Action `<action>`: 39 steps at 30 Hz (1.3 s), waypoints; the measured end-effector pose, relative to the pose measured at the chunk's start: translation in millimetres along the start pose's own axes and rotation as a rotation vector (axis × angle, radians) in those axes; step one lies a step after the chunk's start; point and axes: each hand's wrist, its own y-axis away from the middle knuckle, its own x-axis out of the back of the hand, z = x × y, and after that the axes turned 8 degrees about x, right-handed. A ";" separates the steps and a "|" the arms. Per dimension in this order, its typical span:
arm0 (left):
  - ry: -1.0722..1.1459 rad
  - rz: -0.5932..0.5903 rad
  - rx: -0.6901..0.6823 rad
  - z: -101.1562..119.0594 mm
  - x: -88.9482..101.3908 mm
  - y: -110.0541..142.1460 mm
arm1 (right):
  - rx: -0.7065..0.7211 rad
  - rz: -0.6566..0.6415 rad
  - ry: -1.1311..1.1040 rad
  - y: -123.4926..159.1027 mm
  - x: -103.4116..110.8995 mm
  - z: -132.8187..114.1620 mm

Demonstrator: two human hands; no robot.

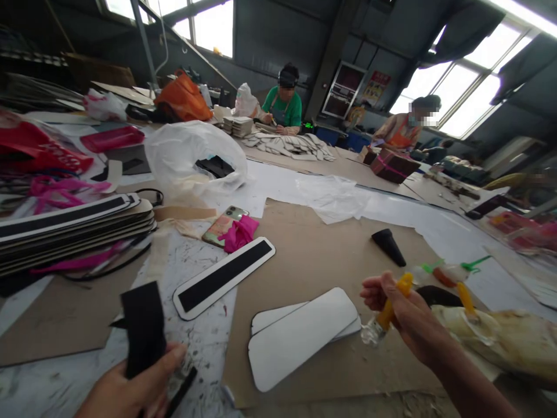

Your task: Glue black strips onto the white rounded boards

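My left hand [130, 389] at the bottom left is closed on a black fabric strip [143, 325] that stands up from my fingers. My right hand [404, 316] at the lower right grips a small clear glue bottle [378, 326] with a yellow nozzle, tilted down to the left. Between my hands lie white rounded boards [300, 337] stacked on brown cardboard. A white board with a black strip on it [224, 277] lies further left, on the stained work surface.
A pile of striped boards [73, 229] sits at the left. A phone [224, 223] with pink cloth, a white plastic bag [195, 157], a black cone [389, 247] and more glue bottles [448, 273] lie around. Two people work at the far side.
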 end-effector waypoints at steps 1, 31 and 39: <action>-0.046 -0.027 0.036 -8.4 -10.6 4.2 | 0.028 0.022 -0.001 3.0 -0.4 -0.1; -0.032 -0.265 0.094 -3.0 -91.4 27.3 | -0.055 -0.276 -0.201 55.2 -80.1 16.5; -0.069 -0.297 0.084 -13.6 -87.8 19.3 | 0.133 -0.043 0.170 41.3 -52.5 22.5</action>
